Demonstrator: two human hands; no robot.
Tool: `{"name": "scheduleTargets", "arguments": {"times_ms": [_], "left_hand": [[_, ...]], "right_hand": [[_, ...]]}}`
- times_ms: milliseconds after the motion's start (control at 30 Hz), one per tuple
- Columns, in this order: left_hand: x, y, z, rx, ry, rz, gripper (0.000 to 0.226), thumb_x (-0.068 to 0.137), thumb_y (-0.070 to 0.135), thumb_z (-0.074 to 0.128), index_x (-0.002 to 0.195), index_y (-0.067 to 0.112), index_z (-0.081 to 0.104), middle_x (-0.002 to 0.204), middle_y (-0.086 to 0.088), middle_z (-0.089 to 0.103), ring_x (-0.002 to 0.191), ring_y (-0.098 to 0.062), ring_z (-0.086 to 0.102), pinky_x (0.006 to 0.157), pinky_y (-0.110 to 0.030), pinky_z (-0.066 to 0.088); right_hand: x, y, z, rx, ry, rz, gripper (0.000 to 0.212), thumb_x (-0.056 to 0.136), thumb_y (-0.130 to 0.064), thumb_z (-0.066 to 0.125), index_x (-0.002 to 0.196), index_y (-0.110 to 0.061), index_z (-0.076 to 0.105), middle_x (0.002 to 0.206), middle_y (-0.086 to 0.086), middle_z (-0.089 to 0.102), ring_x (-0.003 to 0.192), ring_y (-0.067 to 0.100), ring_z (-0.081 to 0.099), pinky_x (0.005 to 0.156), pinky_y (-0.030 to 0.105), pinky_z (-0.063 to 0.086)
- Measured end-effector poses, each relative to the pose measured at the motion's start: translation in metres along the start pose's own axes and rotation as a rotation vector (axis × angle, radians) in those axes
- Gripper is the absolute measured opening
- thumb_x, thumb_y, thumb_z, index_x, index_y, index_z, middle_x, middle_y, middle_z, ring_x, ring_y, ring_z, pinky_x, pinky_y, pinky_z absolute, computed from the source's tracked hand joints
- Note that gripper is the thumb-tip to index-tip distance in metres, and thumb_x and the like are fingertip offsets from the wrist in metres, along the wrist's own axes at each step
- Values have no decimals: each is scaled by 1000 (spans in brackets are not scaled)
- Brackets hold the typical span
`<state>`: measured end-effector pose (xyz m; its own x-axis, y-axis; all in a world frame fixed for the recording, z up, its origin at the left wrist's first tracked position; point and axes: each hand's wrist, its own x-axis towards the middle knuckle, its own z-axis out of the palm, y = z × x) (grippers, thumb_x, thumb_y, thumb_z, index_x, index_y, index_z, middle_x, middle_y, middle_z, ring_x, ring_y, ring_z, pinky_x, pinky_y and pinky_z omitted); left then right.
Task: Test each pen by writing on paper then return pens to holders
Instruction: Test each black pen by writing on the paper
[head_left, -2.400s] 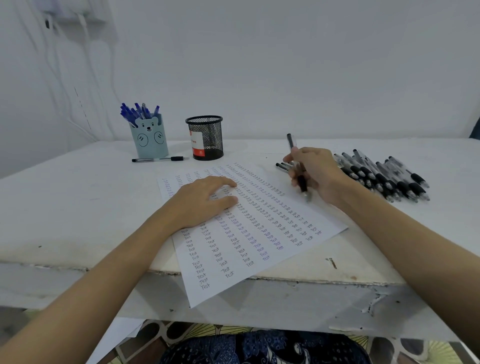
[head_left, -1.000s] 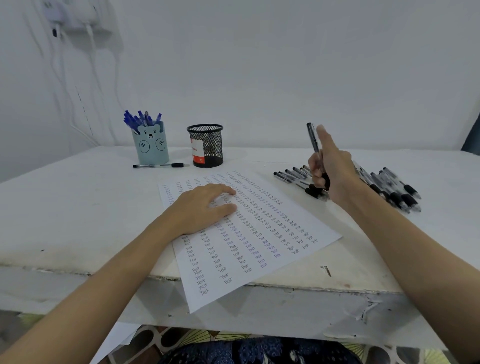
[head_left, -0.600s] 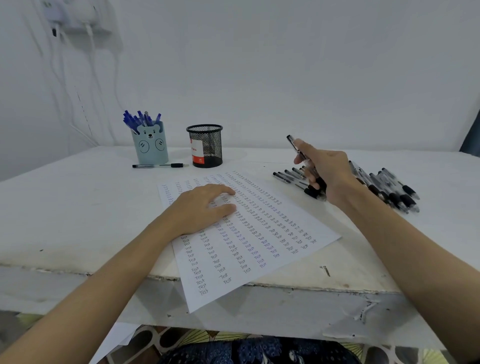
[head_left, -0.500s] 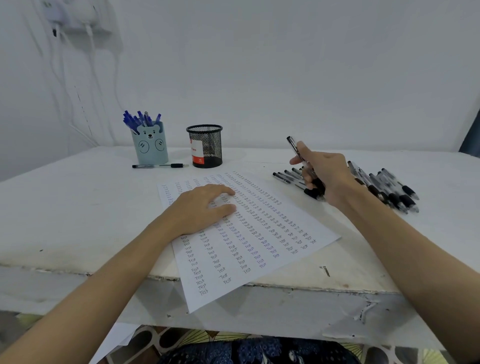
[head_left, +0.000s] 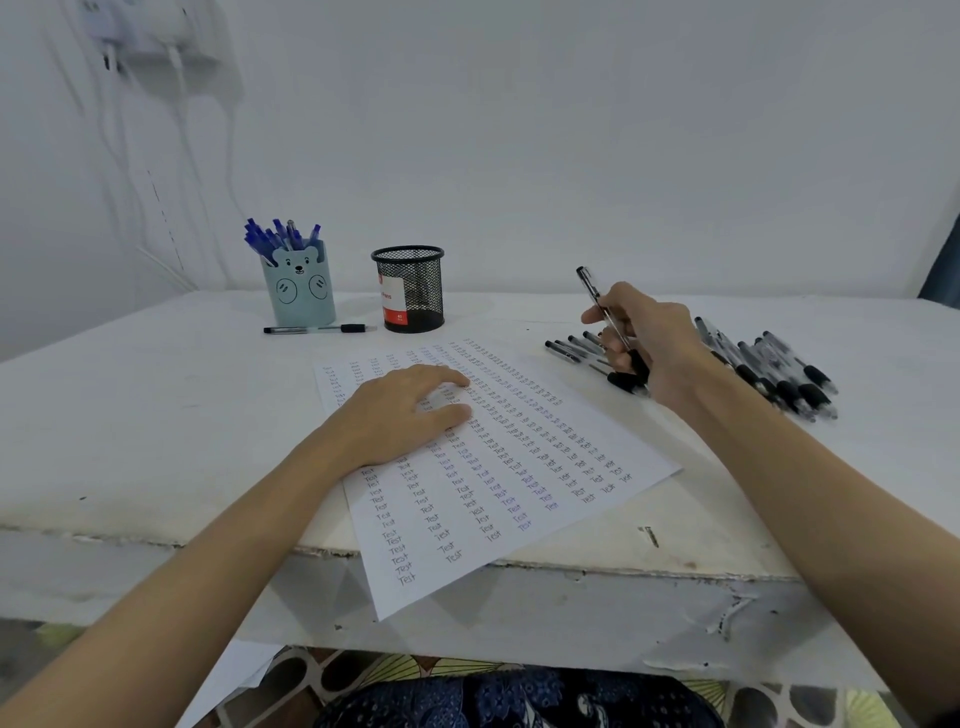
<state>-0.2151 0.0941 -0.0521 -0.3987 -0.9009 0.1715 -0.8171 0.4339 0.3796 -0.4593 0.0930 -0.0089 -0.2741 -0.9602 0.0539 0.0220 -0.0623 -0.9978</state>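
You hold a black pen (head_left: 613, 327) in your right hand (head_left: 649, 343), fingers curled round its barrel, above the loose pens (head_left: 769, 371) at the far right of the table (head_left: 130, 405), tip down and clear of the paper (head_left: 498, 467). Your left hand (head_left: 400, 415) lies flat on the sheet, fingers relaxed. This looks like the step between picking up and writing. Next, bring the tip left onto a blank patch; afterwards the mesh holder (head_left: 410, 288), right of the bear holder (head_left: 298, 286), is probably its place.

Upper left of the frame, blue pens (head_left: 280, 236) are showing above a pale teal bear-face holder (head_left: 300, 291). Beside it, a black mesh cup (head_left: 409, 287) is wearing a red-and-white label. Centre frame, white paper (head_left: 498, 467) is carrying rows of dark and bluish writing. Bottom edge, navy floral fabric (head_left: 519, 696) is peeking in.
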Motion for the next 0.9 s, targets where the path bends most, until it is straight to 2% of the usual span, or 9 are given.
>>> {"name": "scheduleTargets", "arguments": {"times_ms": [133, 333, 467, 633, 767, 833, 900], "left_hand": [[-1, 1, 0, -8, -2, -4, 41, 93, 49, 45, 132, 38, 44, 146, 14, 37, 131, -10, 35, 105, -31, 25], [0, 0, 0, -3, -6, -1, 41, 92, 49, 45, 132, 39, 44, 146, 13, 37, 131, -10, 34, 104, -30, 25], [-1, 0, -1, -14, -4, 0, 41, 92, 49, 45, 132, 38, 44, 146, 13, 37, 131, -10, 35, 104, -29, 25], [-1, 0, 0, -9, 3, -3, 41, 92, 49, 46, 132, 39, 44, 145, 14, 38, 130, -9, 36, 99, -26, 25], [-2, 2, 0, -11, 1, -1, 41, 92, 49, 46, 132, 38, 44, 145, 14, 37, 130, -10, 36, 99, -26, 25], [-2, 2, -1, -7, 0, 0, 42, 93, 49, 46, 133, 38, 43, 146, 13, 37, 131, -10, 35, 102, -28, 25], [-2, 3, -1, -6, 1, 2, 42, 93, 49, 46, 133, 38, 43, 146, 13, 37, 131, -10, 35, 103, -29, 25]], "right_hand": [[0, 1, 0, 52, -33, 7, 21, 86, -14, 54, 73, -3, 66, 42, 1, 37, 40, 15, 27, 37, 18, 23], [1, 1, -1, 4, 30, 25, 20, 82, -15, 54, 67, -4, 64, 43, 3, 36, 36, 16, 26, 38, 19, 21], [-1, 0, 0, 27, 6, 28, 20, 84, -13, 53, 72, -3, 64, 44, 3, 36, 40, 17, 26, 39, 21, 21], [-2, -2, -2, -4, 21, 34, 19, 81, -15, 54, 68, -5, 62, 41, 1, 39, 36, 15, 27, 37, 19, 22], [6, -6, -6, -207, 30, -89, 18, 86, -10, 53, 90, 1, 67, 52, 5, 44, 42, 16, 36, 45, 23, 31], [13, -10, -7, -335, 20, -122, 21, 89, -8, 50, 98, 3, 66, 58, 6, 51, 54, 18, 45, 56, 25, 38], [23, -12, -10, -602, -1, -190, 21, 89, -6, 49, 100, 0, 66, 72, 8, 59, 70, 19, 49, 62, 24, 37]]}}
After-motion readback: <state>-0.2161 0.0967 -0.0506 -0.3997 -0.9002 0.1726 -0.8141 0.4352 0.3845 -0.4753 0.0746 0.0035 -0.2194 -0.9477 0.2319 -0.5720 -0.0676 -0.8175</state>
